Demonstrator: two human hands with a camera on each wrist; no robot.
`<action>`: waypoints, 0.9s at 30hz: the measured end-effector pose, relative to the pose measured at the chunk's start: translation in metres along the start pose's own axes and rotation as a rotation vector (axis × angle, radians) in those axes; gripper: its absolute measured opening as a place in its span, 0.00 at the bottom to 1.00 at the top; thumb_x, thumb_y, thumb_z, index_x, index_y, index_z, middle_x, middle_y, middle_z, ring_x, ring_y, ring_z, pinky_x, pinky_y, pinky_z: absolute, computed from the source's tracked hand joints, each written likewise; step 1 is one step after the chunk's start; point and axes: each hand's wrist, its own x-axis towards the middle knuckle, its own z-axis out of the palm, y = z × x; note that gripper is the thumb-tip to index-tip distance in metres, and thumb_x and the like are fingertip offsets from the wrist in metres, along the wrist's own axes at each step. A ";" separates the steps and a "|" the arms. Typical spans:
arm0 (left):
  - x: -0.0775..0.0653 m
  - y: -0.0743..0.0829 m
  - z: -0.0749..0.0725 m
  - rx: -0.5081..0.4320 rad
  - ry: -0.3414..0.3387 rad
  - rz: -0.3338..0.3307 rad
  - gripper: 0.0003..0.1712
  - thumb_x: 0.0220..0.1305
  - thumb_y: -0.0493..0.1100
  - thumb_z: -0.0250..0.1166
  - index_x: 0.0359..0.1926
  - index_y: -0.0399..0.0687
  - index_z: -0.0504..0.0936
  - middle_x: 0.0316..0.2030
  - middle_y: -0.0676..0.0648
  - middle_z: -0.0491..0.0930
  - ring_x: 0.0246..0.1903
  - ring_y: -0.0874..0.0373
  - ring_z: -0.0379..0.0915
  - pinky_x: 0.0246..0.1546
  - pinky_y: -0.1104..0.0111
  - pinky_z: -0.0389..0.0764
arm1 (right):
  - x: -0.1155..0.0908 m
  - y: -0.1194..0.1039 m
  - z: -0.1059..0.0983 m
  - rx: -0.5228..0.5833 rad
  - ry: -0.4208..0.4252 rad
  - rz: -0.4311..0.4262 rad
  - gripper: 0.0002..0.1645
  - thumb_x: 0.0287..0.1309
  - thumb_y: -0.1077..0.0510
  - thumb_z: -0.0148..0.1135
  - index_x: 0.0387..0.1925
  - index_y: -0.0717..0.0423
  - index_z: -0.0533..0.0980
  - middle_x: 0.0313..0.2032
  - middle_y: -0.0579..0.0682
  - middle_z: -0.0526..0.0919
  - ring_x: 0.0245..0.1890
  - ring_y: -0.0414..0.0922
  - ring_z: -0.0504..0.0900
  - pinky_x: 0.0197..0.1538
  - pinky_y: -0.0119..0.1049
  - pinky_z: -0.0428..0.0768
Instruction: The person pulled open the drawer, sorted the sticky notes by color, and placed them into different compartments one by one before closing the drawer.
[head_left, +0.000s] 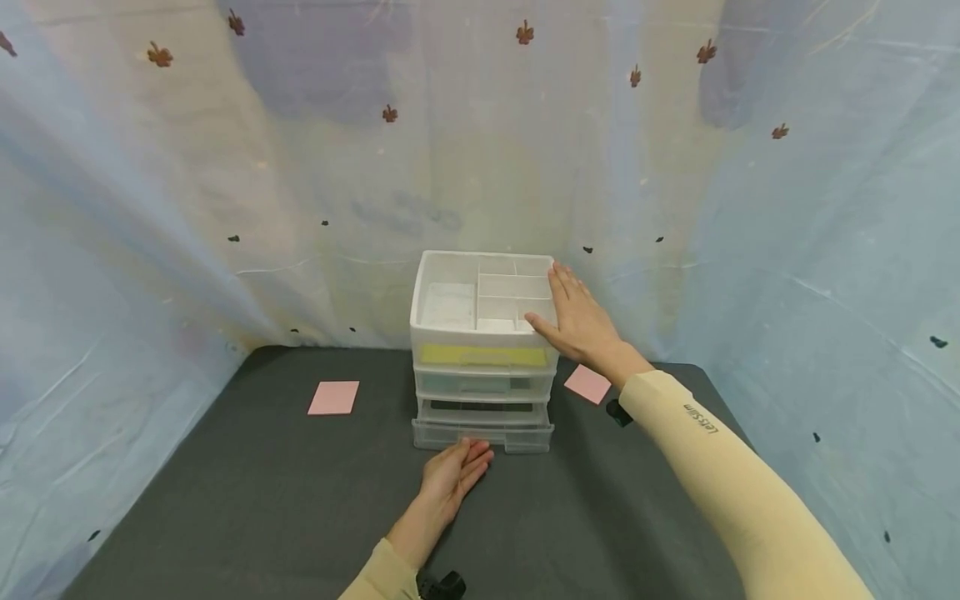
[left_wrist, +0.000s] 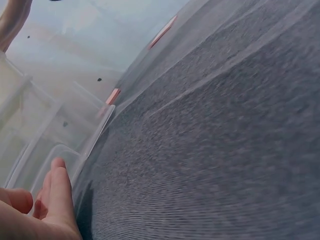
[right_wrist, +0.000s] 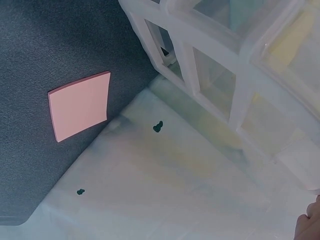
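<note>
A white plastic drawer organizer (head_left: pixel 487 333) has a divided open tray on top and clear drawers below. Its bottom drawer (head_left: pixel 528 440) stands partly pulled out. Palm turned up and fingers extended, my left hand (head_left: pixel 448 479) is at that drawer's front; in the left wrist view the fingers (left_wrist: pixel 61 195) reach the clear plastic, though exact contact is hard to tell. My right hand (head_left: pixel 581 325) rests with straight, spread fingers on the organizer's upper right edge. Only a bit of the right hand (right_wrist: pixel 308 225) shows in the right wrist view.
Pink sticky-note pads lie on the dark table (head_left: pixel 225 483), one pad (head_left: pixel 333 398) left of the organizer and another pad (head_left: pixel 587 383) on the right, near my right forearm. A patterned pale curtain (head_left: pixel 480 183) hangs behind and along both sides.
</note>
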 end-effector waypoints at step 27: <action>-0.034 -0.007 -0.014 -0.023 -0.099 -0.085 0.26 0.83 0.44 0.53 0.67 0.24 0.68 0.50 0.45 0.88 0.51 0.55 0.86 0.56 0.67 0.84 | 0.001 0.002 0.001 0.003 0.000 0.001 0.59 0.74 0.25 0.40 0.83 0.62 0.37 0.83 0.56 0.37 0.83 0.53 0.36 0.83 0.49 0.41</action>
